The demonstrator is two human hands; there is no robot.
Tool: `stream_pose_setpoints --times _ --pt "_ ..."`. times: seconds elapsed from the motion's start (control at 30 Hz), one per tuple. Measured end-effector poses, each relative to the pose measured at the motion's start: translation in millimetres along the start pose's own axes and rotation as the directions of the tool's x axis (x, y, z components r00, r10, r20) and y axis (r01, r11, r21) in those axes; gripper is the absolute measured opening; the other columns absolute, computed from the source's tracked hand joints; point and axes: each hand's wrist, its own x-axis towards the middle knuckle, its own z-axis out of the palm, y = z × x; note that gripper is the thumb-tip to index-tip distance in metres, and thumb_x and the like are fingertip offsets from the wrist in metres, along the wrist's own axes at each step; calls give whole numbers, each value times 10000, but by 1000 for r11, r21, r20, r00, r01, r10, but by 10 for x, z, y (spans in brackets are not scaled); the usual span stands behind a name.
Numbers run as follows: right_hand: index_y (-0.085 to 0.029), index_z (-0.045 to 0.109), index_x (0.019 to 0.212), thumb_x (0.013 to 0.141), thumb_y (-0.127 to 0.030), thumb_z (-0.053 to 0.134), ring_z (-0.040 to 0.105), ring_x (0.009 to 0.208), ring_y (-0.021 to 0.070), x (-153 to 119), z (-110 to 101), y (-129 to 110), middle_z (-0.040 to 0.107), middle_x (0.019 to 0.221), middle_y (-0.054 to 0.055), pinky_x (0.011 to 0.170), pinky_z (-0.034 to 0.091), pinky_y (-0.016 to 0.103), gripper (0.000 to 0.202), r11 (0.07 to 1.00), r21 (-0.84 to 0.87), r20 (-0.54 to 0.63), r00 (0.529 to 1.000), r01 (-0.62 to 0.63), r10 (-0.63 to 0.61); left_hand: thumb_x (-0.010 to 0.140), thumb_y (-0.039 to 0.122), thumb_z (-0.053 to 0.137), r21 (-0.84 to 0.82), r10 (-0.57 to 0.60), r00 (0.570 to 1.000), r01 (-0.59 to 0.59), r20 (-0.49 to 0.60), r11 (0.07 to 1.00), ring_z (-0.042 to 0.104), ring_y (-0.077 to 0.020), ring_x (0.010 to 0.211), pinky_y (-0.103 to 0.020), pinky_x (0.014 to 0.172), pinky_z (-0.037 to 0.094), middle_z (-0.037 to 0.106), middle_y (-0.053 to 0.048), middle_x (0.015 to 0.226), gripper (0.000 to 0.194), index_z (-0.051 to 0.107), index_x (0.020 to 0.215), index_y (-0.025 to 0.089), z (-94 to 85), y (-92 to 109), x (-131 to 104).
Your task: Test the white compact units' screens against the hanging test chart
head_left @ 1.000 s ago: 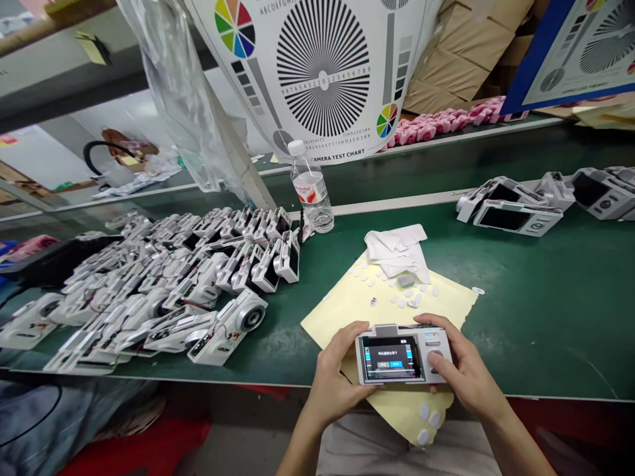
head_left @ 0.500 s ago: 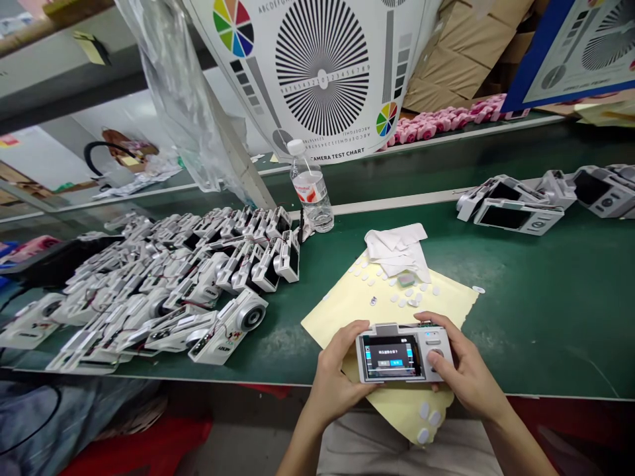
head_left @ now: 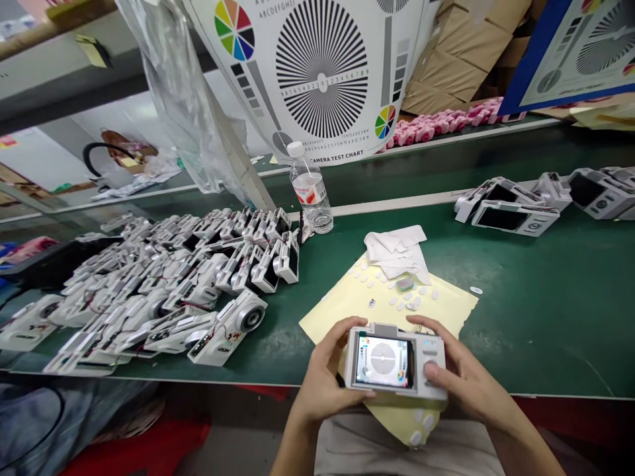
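Green worktable (head_left: pixel 526 324) stretches below a test chart (head_left: pixel 322 82) at the far side, white cameras (head_left: pixel 198 271) massed on its left and several silver ones (head_left: pixel 516 218) at far right. At the near edge, a person's left hand (head_left: pixel 322 377) pinches one end of a silver camera (head_left: pixel 391 363) over yellow paper (head_left: pixel 342 307); the right hand (head_left: pixel 464 373) clasps the other, thumb pressed on the back controls. Its lit screen shows the chart.

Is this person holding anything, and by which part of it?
A pale camera, held by both ends: the left fingers grip its left end, the right fingers its right end, with the right thumb on its back beside the screen.
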Motion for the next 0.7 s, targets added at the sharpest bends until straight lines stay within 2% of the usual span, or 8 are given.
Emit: stream_pose_setpoints --times 0.07,0.17,0.2,0.27,0.37,0.53,0.63,0.7 --pt "-242 409 1208 648 -418 702 593 924 210 -63 94 11 591 1050 66 787 492 316 656 981 179 69 996 -73 61 542 515 742 -167 31 999 -38 -44 985 547 -270 1064 -349 882 483 521 -95 1220 806 405 1230 264 56 98 6" --pt "-243 475 1123 575 -446 753 602 937 232 -155 277 37 603 1057 76 797 491 333 647 937 341 41 997 -81 71 652 575 629 -362 16 993 -58 -118 930 505 -284 1136 -398 911 473 467 -104 1298 799 284 1310 281 317 181 -33" --pt "-242 482 1114 572 -463 749 596 958 244 -182 334 43 600 1077 86 814 486 346 643 928 366 12 998 -61 61 710 568 574 -424 0 996 -38 -89 905 519 -277 1123 -411 917 469 482 -102 1287 726 280 1312 287 435 186 -61" --pt "-246 486 1119 585 -477 735 575 1014 258 -229 426 49 575 1143 100 851 474 357 633 924 382 -53 998 -18 42 617 559 671 -502 -11 999 33 48 864 533 -301 1102 -444 932 457 526 -108 1240 799 332 1284 279 665 174 -132" --pt "-258 516 1090 622 -465 711 567 1033 239 -299 495 56 543 1203 82 866 473 321 547 946 321 -137 991 38 7 587 494 727 -545 -117 988 154 102 824 453 -308 1185 -457 999 393 464 -107 1304 801 370 1267 266 877 170 -241" --pt "-231 557 1057 681 -428 668 599 973 228 -414 535 57 584 1151 91 835 490 294 439 974 187 -142 985 127 -101 606 503 704 -547 -290 951 297 102 782 438 -327 1193 -451 1014 374 445 -163 1306 803 401 1267 161 879 367 -356" --pt "-253 594 1028 685 -365 683 593 982 210 -445 591 42 601 1129 67 832 484 257 371 964 201 -164 977 171 -139 592 476 721 -555 -408 911 369 58 746 461 -333 1169 -445 1004 382 500 -163 1251 754 469 1217 139 848 507 -390" --pt "-266 626 981 676 -343 697 584 993 196 -446 634 41 607 1108 46 836 474 228 323 946 242 -182 968 216 -175 582 464 728 -552 -425 904 379 48 743 512 -331 1113 -446 984 402 563 -165 1170 729 502 1188 127 846 547 -402"
